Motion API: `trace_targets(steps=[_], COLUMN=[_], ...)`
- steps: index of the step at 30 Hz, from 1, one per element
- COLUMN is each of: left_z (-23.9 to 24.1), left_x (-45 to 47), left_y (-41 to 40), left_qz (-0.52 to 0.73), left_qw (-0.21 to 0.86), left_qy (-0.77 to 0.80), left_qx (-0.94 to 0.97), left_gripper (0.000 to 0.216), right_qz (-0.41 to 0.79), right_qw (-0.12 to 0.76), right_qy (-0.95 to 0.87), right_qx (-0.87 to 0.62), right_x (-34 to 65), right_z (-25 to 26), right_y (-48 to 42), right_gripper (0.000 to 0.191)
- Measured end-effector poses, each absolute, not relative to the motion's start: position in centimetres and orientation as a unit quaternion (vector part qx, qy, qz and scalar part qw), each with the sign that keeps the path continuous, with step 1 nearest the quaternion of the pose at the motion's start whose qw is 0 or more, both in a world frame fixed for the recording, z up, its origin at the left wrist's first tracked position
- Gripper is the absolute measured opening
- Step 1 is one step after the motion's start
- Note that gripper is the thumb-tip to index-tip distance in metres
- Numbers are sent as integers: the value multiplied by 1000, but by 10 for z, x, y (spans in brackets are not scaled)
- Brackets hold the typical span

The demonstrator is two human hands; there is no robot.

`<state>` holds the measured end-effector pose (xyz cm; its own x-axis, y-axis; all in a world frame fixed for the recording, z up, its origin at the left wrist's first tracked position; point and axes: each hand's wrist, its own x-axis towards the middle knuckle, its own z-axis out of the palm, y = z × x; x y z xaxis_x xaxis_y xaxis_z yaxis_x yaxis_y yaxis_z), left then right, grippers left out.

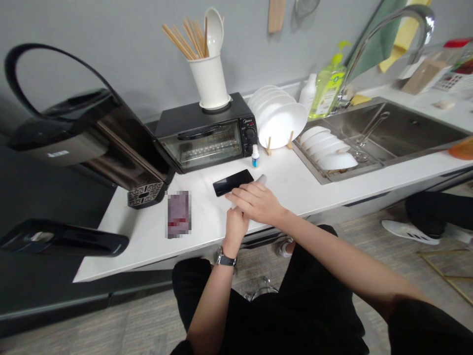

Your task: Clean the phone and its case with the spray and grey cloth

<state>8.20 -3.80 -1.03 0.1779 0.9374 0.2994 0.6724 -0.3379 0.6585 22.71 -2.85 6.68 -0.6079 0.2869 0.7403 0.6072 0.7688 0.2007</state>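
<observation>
My right hand (pixel 255 202) lies across the top of my left hand (pixel 235 228), its fingertips reaching toward a black smartphone (pixel 232 182) lying flat on the white counter (pixel 125 251). The fingers appear to be at or just short of the phone's lower edge. A small white object (pixel 262 179) sits just beyond my right hand, partly hidden by it. My left hand wears a wristwatch (pixel 225 258), and its fingers are mostly hidden beneath my right hand. Left of both hands lies a pixelated, unreadable object (pixel 178 214).
A small eye-drop bottle (pixel 255 157) stands by a black toaster oven (pixel 205 133) carrying a white utensil holder (pixel 210 81). White plates fill a rack (pixel 277 123) and a steel sink (pixel 391 130). A black appliance (pixel 88 133) looms left. A person's leg and sneaker (pixel 410 231) show at right.
</observation>
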Motion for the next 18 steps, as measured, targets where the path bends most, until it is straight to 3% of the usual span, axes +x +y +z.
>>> trace_targets(steps=[3, 7, 10, 13, 18], left_z=[-14, -14, -14, -15, -18], left_x=[78, 78, 81, 81, 78], left_y=[-39, -38, -38, -39, -36], left_qz=[328, 331, 340, 347, 355], left_qw=[183, 178, 181, 194, 206], left_qy=[546, 554, 558, 560, 560], left_qx=[749, 743, 735, 727, 720], left_gripper=[21, 27, 30, 28, 20], right_qz=[-170, -73, 1, -4, -28], right_qw=[362, 317, 217, 98, 75], right_qy=[-862, -863, -839, -825, -846], right_qx=[-313, -386, -500, -556, -527], right_x=[233, 245, 251, 245, 213], right_z=[68, 94, 123, 147, 156], right_y=[-27, -21, -19, -22, -29], right_gripper=[29, 43, 58, 68, 47])
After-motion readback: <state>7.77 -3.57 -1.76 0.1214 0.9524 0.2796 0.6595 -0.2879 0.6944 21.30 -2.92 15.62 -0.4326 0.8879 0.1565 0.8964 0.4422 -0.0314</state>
